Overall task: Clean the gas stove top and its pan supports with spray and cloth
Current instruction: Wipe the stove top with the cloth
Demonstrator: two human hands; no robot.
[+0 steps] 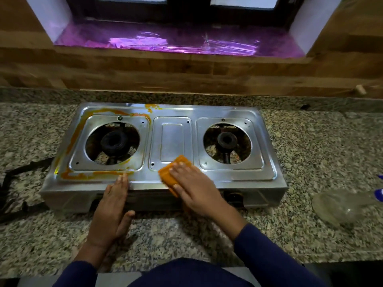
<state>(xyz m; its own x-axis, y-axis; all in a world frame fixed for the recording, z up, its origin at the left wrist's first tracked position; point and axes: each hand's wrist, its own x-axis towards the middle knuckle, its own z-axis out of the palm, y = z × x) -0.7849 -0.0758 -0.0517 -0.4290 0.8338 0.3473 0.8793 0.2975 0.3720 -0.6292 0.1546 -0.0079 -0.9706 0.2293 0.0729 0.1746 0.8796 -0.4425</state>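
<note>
On the granite table (310,141) sits the steel stove top (228,177), its front edge steadied by the flat left hand (112,210), while the right hand (192,187), fingers straight, presses the orange cloth (167,175), which should probably sweep firmly leftward into the orange residue (74,137).

A home kitchen, by the look of it: a two-burner stainless-steel gas stove (172,141) sits on a speckled granite surface (310,141), which is backed by a wood-pattern wall (145,73). Above, a recessed window sill (165,42) lined with shiny purple foil lies beneath a dark-framed window (186,9).
</note>
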